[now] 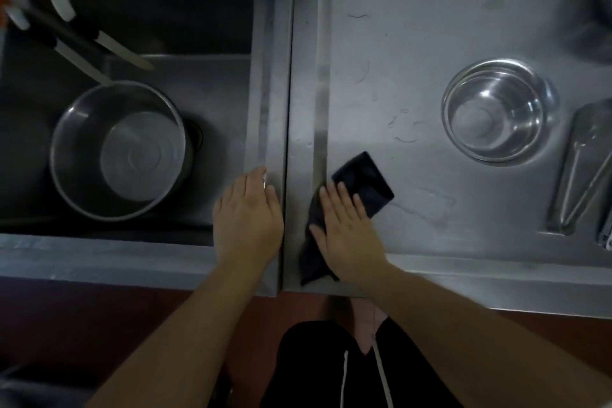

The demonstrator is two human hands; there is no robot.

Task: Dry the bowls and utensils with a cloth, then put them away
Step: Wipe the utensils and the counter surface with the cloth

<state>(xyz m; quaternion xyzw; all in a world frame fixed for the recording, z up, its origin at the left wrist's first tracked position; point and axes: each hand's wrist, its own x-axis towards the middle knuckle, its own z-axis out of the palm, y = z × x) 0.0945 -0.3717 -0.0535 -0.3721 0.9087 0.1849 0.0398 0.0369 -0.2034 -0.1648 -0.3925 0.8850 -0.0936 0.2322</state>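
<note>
The right hand [347,228] lies flat, palm down, fingers spread and straight, on a dark cloth [362,185] at the near left corner of the steel counter [414,43]. The hand presses on the cloth without gripping it; the cloth's far end sticks out past the fingertips and its near end trails to the counter's front edge.

The left hand [246,215] rests palm down just left of the right hand, on the rim between the sink [198,76] and the counter. Its fingers are loosely together, slightly curved, and hold nothing.

A steel bowl [496,111] stands upright on the counter, well to the right and farther than the cloth. It is empty and shiny inside. Just right of it, at the right edge of view, metal tongs [576,172] lie on the counter, pointing near-left to far-right; further metal beside them is cut off by the frame.

In the sink, on the left, a larger steel pot [119,149] sits upright near the drain. Two knives [109,48] slant above it from the far left, blades pointing right and down; one tip comes to the pot's far rim. Whatever holds their handles is blurred.

Water streaks mark the counter between the cloth and the bowl.
</note>
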